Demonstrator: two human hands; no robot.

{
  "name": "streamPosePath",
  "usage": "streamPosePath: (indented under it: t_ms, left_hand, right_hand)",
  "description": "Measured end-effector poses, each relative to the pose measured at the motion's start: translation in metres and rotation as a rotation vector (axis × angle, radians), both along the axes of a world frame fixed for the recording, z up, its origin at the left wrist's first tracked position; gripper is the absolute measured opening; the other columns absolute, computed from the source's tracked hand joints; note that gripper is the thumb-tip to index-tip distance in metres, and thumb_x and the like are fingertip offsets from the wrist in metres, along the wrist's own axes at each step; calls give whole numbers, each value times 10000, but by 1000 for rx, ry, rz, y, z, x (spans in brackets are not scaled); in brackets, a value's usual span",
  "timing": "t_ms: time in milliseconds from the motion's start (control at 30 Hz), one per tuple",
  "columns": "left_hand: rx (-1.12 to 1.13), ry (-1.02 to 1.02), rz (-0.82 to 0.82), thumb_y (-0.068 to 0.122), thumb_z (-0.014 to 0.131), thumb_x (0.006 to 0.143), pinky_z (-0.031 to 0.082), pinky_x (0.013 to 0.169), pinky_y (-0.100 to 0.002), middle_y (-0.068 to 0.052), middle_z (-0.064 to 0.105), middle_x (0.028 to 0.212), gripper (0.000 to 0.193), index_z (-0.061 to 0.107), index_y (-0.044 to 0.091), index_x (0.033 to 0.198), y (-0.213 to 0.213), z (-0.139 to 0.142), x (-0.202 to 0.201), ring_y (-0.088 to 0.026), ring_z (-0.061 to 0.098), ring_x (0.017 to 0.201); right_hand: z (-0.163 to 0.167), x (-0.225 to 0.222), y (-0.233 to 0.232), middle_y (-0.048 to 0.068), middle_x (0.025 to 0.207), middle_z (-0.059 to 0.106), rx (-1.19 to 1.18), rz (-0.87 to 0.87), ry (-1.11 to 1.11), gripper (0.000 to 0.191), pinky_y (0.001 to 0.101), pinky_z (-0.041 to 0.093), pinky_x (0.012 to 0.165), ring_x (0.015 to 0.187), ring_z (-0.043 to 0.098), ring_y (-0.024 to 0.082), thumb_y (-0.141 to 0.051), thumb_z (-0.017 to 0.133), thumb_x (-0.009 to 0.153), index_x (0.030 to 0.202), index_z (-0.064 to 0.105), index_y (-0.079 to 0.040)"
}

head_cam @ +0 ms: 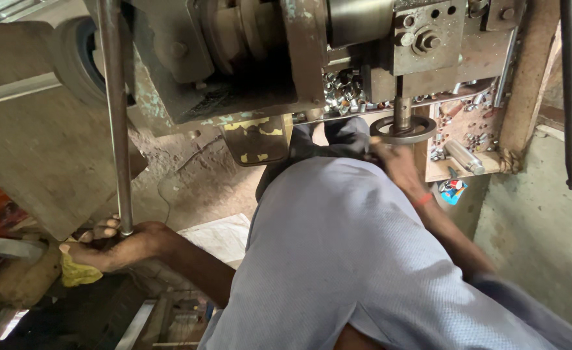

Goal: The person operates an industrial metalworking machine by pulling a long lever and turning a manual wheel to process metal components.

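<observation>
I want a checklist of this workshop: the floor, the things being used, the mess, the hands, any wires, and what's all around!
Surface: dusty bare floor under the machine.
Job's things: long metal rod; round handwheel on a vertical shaft.
Clutter: heap of small metal parts; metal cylinder in a wooden tray; yellow cloth.
Grippers: left hand wraps the rod's lower end; right hand is at the handwheel, blurred.
Cables: nothing seen.
Surroundings: worn green machine body; grey wall; hanging bar.
</observation>
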State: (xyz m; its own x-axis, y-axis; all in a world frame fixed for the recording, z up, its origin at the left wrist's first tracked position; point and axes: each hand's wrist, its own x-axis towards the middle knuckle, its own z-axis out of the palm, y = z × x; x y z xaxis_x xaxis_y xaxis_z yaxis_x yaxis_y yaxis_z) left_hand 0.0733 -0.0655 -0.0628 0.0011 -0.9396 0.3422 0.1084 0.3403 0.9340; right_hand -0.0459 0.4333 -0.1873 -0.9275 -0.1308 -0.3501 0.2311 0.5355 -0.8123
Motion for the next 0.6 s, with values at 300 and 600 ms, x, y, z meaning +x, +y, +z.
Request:
streamPosePath:
  t_ms: [300, 600]
  left_hand:
    - [-202, -208, 75, 417, 475, 1072, 522, 840, -340, -79, 585, 1042, 572, 662, -78, 1290, -24, -28, 35, -202, 580, 958]
    - [-386, -351, 44, 431, 506, 1130, 448, 621, -270, -81, 518, 945, 483, 533, -51, 1147, 11, -22, 35, -146, 520, 756]
  right_hand:
    - [36, -41, 50, 136, 1275, 699, 65, 4, -585, 423, 387, 454, 1022, 1163, 626, 214, -320, 479, 1025, 1251, 705, -43]
    - [0, -56, 25, 164, 1141, 721, 158, 293, -356, 273, 480, 507, 887, 1040, 655, 311, -220, 574, 1010, 1226, 671, -85]
